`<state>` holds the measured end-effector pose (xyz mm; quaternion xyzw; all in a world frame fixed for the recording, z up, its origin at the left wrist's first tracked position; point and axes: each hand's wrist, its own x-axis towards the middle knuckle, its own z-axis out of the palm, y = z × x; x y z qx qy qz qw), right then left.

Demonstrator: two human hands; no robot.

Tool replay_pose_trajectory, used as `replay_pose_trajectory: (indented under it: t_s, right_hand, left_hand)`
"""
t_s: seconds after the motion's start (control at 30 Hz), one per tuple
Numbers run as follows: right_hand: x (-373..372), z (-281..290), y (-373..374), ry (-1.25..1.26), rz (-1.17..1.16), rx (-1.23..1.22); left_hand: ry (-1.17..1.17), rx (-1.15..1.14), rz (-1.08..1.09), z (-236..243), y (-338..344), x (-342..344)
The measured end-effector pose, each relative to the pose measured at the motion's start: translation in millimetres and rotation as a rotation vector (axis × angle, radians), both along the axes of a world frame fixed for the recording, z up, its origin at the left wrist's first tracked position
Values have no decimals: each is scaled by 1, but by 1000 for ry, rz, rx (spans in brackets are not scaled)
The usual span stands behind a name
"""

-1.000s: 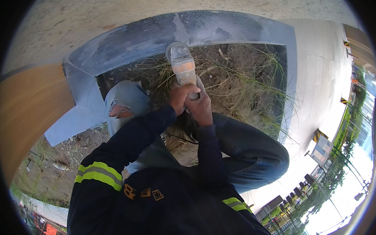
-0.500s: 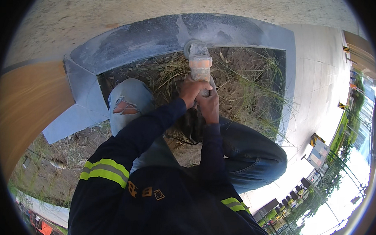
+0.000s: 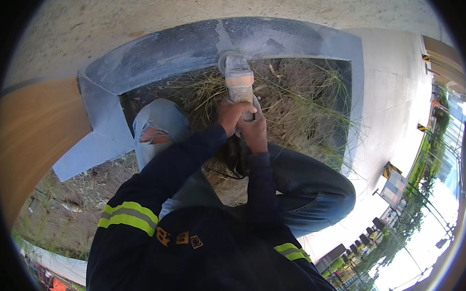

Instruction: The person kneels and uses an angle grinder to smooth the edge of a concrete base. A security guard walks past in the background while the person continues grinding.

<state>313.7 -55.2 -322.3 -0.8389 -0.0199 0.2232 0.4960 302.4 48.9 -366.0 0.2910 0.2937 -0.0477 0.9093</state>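
Observation:
Both my hands grip a dusty grey and orange angle grinder [image 3: 238, 79] held out in front of me. My left hand [image 3: 233, 114] wraps its rear body from the left, my right hand [image 3: 254, 130] clamps it from the right just behind. The grinder's disc end touches the inner edge of a grey stone curb [image 3: 195, 44] that curves around a bed of dry grass [image 3: 296, 106]. I crouch, with my knees in torn blue jeans [image 3: 159, 125] on either side.
Pale gritty pavement [image 3: 145, 14] lies beyond the curb. A light paved walkway [image 3: 393, 110] runs on the right, with a small sign board [image 3: 394, 187] and greenery farther off. A tan surface [image 3: 33, 133] borders the left.
The grinder and both hands have shifted rightward along the curb's inner edge, staying against the stone. My grip is the same.

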Motion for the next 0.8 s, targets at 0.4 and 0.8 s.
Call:
replay_pose_trajectory:
  t_s: [0.4,0.8]
  right_hand:
    - [-7,3,7,61,-6,70]
    - [4,3,-5,32,-5,28]
  left_hand:
    - [113,-6,13,7,14,-13]
    - [93,-20,8,9,-5,0]
